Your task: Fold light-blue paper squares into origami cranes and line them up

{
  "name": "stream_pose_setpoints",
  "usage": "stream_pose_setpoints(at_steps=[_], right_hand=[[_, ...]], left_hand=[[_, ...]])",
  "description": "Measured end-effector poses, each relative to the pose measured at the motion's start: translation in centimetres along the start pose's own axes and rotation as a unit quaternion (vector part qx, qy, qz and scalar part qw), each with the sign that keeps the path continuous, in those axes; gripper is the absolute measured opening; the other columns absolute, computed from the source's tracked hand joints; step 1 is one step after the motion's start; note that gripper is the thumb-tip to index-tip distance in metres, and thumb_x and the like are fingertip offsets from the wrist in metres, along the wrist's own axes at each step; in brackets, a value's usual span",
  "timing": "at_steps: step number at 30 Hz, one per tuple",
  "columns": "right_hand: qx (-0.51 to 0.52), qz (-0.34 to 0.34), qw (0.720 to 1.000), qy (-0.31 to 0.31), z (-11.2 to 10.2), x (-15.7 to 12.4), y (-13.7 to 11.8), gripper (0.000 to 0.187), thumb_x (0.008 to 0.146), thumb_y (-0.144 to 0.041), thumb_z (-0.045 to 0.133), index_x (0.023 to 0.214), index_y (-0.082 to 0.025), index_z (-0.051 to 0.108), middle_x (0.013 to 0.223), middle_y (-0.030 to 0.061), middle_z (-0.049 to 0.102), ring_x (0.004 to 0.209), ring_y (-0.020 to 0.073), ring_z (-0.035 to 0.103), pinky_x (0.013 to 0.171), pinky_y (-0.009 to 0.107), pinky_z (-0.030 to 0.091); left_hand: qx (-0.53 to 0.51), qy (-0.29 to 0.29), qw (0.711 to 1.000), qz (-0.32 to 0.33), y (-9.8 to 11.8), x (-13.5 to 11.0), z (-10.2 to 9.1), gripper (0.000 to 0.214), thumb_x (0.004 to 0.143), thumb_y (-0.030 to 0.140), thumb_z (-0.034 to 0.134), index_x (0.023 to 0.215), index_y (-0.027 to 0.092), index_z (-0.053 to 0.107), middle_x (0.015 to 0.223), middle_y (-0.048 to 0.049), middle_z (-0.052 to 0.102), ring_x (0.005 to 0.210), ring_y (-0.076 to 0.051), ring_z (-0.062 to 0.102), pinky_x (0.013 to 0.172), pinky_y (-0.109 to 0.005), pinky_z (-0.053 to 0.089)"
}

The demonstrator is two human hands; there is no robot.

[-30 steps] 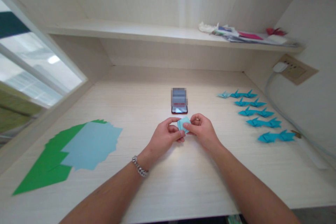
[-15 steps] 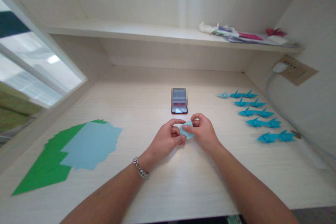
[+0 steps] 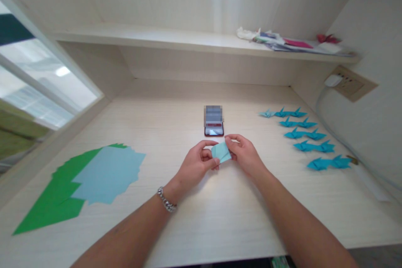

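A small folded piece of light blue paper [image 3: 221, 152] is held up off the desk between my two hands. My left hand [image 3: 199, 159], with a chain bracelet [image 3: 166, 200] on its wrist, pinches the paper's left side. At its right edge, the thumb and fingers of my right hand [image 3: 243, 150] are closed on it. Just beyond the hands lies a phone [image 3: 214, 127] with its screen partly blurred. On the right, several blue folded paper cranes [image 3: 304, 134] sit in short rows, and one paler crane [image 3: 266, 114] stands at the far row's left end.
Light blue sheets [image 3: 108, 174] overlap green sheets [image 3: 47, 205] on the left of the desk [image 3: 176, 234]. A shelf [image 3: 150, 38] spans the back, bearing papers [image 3: 289, 42]. A white plug [image 3: 333, 80] sits in the wall socket [image 3: 351, 83], its cable running down the right side.
My right thumb has moved from across the paper's face to its upper right edge, so more of the paper shows. The paper has turned flatter towards me.
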State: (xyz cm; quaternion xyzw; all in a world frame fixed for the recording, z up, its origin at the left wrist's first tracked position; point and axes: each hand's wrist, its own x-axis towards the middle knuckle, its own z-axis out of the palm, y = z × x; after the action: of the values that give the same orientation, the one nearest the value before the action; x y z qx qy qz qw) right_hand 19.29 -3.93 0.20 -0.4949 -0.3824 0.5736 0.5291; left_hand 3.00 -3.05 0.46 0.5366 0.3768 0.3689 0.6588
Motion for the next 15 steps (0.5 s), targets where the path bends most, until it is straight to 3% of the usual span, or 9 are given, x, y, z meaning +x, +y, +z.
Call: stream_pose_setpoints(at_steps=[8, 12, 15], right_hand=[[-0.104, -0.083, 0.991, 0.005, -0.21, 0.09, 0.29, 0.029, 0.067, -0.032, 0.073, 0.088, -0.017, 0.058, 0.058, -0.0029, 0.061, 0.054, 0.0123, 0.057, 0.057, 0.027, 0.049], [-0.133, -0.092, 0.987, 0.002, 0.11, -0.21, 0.62, 0.026, 0.071, -0.028, 0.069, 0.093, -0.018, 0.058, 0.058, -0.0033, 0.06, 0.054, 0.0126, 0.056, 0.055, 0.026, 0.047], [-0.129, -0.079, 0.988, -0.023, 0.26, -0.28, 0.87, 0.034, 0.069, -0.025, 0.069, 0.1, -0.018, 0.057, 0.06, -0.0038, 0.06, 0.054, 0.0126, 0.056, 0.055, 0.026, 0.047]], left_hand=[[0.007, 0.028, 1.0, 0.001, -0.56, 0.41, -0.17, 0.038, 0.071, 0.018, 0.071, 0.103, 0.012, 0.053, 0.07, -0.0021, 0.065, 0.062, -0.014, 0.063, 0.062, -0.027, 0.05], [-0.012, 0.043, 0.999, 0.001, -0.77, 0.54, -0.13, 0.04, 0.068, 0.022, 0.074, 0.102, 0.012, 0.055, 0.081, -0.0065, 0.069, 0.073, -0.017, 0.066, 0.069, -0.031, 0.053], [-0.019, 0.063, 0.998, -0.001, -0.65, 0.49, -0.04, 0.043, 0.066, 0.022, 0.077, 0.101, 0.013, 0.054, 0.079, -0.0058, 0.07, 0.07, -0.017, 0.066, 0.067, -0.03, 0.054]])
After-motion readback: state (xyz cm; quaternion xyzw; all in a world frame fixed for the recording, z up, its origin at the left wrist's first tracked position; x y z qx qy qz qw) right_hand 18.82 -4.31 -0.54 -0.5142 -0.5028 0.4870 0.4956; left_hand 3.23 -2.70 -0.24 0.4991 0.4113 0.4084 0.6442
